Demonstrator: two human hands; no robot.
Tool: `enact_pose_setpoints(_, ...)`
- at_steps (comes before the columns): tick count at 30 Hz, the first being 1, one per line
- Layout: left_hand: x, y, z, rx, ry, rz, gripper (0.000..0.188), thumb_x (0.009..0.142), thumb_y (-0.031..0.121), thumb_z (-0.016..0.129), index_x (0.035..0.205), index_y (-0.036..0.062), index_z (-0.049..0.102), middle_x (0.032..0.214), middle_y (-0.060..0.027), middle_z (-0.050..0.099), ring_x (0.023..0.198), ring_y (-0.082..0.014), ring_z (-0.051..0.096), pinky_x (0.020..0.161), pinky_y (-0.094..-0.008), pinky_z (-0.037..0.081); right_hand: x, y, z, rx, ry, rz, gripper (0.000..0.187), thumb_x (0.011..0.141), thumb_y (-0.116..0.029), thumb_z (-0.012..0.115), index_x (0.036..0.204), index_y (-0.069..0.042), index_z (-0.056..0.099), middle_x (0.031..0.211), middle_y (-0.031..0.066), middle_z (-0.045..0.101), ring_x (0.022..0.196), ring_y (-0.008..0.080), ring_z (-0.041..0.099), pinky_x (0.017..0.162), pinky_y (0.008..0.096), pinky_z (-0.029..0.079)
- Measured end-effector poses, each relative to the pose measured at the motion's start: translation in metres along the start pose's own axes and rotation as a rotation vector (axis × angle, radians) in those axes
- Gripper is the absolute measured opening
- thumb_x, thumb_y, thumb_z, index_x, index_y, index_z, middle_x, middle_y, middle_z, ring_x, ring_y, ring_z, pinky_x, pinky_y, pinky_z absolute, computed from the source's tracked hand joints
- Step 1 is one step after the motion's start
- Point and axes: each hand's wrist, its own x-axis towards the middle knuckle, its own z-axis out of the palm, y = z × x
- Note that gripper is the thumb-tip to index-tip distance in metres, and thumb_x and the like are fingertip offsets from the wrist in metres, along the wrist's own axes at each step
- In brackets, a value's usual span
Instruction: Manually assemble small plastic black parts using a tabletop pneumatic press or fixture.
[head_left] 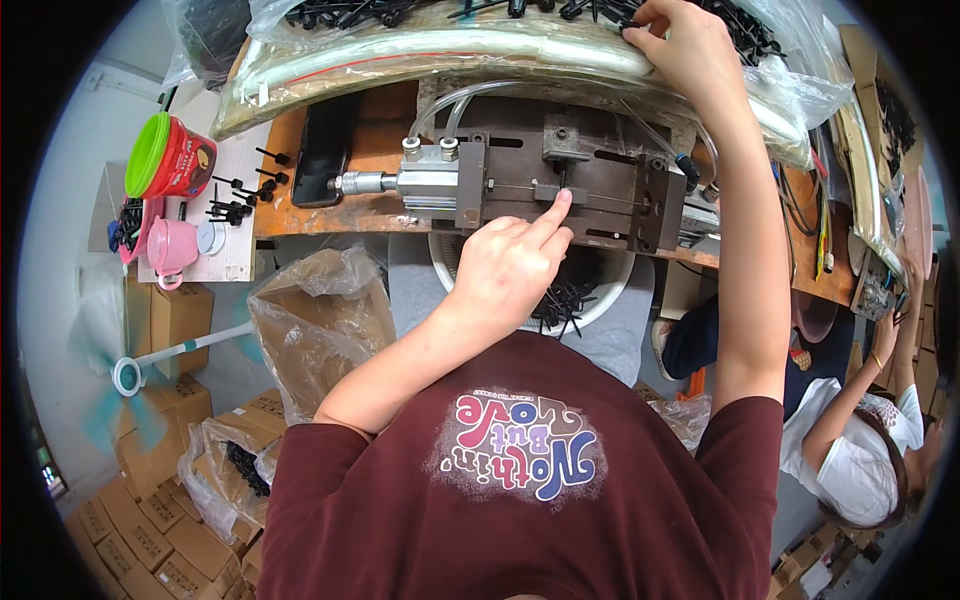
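My left hand reaches across to a dark metal fixture on the bench. Its index finger is stretched out, its tip touching a small black stemmed part under the fixture's central block; the other fingers are partly bent and grip nothing visible. My right hand is raised to the far side, over the plastic-lined edge of a heap of black stemmed plastic parts. Its thumb and fingers close on a black plastic part at the heap's edge, mostly hidden by the fingertips.
Silver air cylinders with clear hoses flank the fixture. A white basket of black parts sits on my lap. At left are a black phone, loose black parts, a red-green tub, a pink cup and a fan. Another person works at right.
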Motion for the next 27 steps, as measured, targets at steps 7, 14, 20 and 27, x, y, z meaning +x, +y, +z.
enact_pose_setpoints(7, 0.003, 0.004, -0.007, 0.005, -0.048, -0.016, 0.025, 0.072, 0.011, 0.080, 0.095, 0.0062, 0.069, 0.130, -0.0096, 0.065, 0.079, -0.0246, 0.069, 0.071, -0.0337, 0.055, -0.005, 0.022, -0.012, -0.057, -0.067, -0.280, 0.023, 0.081, -0.011, 0.071, 0.100, 0.001, 0.071, 0.097, 0.0185, 0.069, 0.093, 0.0323, 0.067, 0.082, 0.0396, 0.053)
enact_pose_setpoints(14, 0.016, -0.007, -0.042, -0.185, 0.245, -0.038, 0.024, 0.077, 0.014, 0.081, 0.098, 0.0050, 0.074, 0.105, -0.0094, 0.073, 0.089, -0.0206, 0.068, 0.072, -0.0296, 0.055, -0.031, 0.007, -0.012, -0.078, 0.112, -0.468, 0.018, 0.086, -0.013, 0.069, 0.098, 0.000, 0.066, 0.091, 0.0145, 0.063, 0.089, 0.0338, 0.063, 0.079, 0.0407, 0.051)
enact_pose_setpoints(20, 0.033, -0.021, -0.065, -0.394, 0.367, -0.169, 0.021, 0.082, 0.002, 0.076, 0.103, 0.0036, 0.075, 0.104, -0.0086, 0.073, 0.086, -0.0117, 0.067, 0.067, -0.0242, 0.055, -0.032, 0.006, -0.017, 0.061, 0.126, -0.541, 0.019, 0.085, -0.011, 0.070, 0.100, 0.000, 0.068, 0.092, 0.0159, 0.067, 0.087, 0.0339, 0.066, 0.077, 0.0406, 0.052)
enact_pose_setpoints(27, 0.039, -0.019, -0.068, -1.256, 0.187, -0.454, 0.032, 0.094, -0.002, 0.062, 0.126, -0.0054, 0.062, 0.120, -0.0142, 0.067, 0.101, -0.0161, 0.068, 0.088, -0.0286, 0.058, -0.094, -0.018, 0.010, 0.266, 0.379, -0.912, 0.025, 0.076, -0.007, 0.069, 0.100, -0.002, 0.070, 0.092, 0.0111, 0.070, 0.072, 0.0245, 0.067, 0.062, 0.0333, 0.053)
